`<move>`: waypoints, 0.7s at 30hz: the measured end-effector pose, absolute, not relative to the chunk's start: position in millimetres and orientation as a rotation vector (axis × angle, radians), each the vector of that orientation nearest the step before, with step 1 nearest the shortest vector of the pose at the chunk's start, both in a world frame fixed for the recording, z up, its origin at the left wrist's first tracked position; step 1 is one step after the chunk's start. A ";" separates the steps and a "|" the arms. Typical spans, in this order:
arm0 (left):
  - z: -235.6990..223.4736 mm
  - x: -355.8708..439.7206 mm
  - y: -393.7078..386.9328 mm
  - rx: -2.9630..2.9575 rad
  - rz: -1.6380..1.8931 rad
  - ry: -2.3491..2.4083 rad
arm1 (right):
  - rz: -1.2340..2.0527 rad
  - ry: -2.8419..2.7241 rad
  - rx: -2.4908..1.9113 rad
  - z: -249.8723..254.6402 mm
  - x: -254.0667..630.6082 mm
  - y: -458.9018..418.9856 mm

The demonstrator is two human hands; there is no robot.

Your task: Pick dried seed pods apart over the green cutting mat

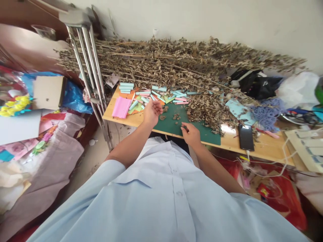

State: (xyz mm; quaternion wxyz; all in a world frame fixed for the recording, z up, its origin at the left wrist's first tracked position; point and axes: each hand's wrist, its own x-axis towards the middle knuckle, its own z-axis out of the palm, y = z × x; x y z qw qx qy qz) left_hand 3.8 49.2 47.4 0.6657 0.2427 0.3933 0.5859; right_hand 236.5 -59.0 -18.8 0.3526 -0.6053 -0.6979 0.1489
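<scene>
My left hand (152, 113) hangs open just above the near edge of a dark green cutting mat (171, 122), holding nothing, close to rolled pale-blue paper tubes (143, 94) and flat pink strips. My right hand (191, 133) rests at the mat with its fingers curled down; whether they pinch anything is hidden. Small crumbled clumps of dried leaf (176, 116) lie on the mat between my hands. A folded pink paper (121, 107) and orange and green paper sheets (135, 109) lie left of the mat.
A heap of dried leafy branches (176, 64) covers the wooden table's (252, 144) back. Metal crutches (87, 64) stand at its left end. A black phone (246, 137), blue yarn (267, 113) and black bags lie right; a cluttered bed lies left.
</scene>
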 end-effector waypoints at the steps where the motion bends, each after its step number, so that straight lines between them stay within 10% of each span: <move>1: 44.7 5.9 53.6 0.660 1.287 0.894 | 0.385 -1.809 -1.565 -18.8 235.8 -59.5; 21: -17.4 -28.2 23.2 2.279 0.809 1.271 | 0.448 -1.800 -1.454 1.2 214.2 -51.7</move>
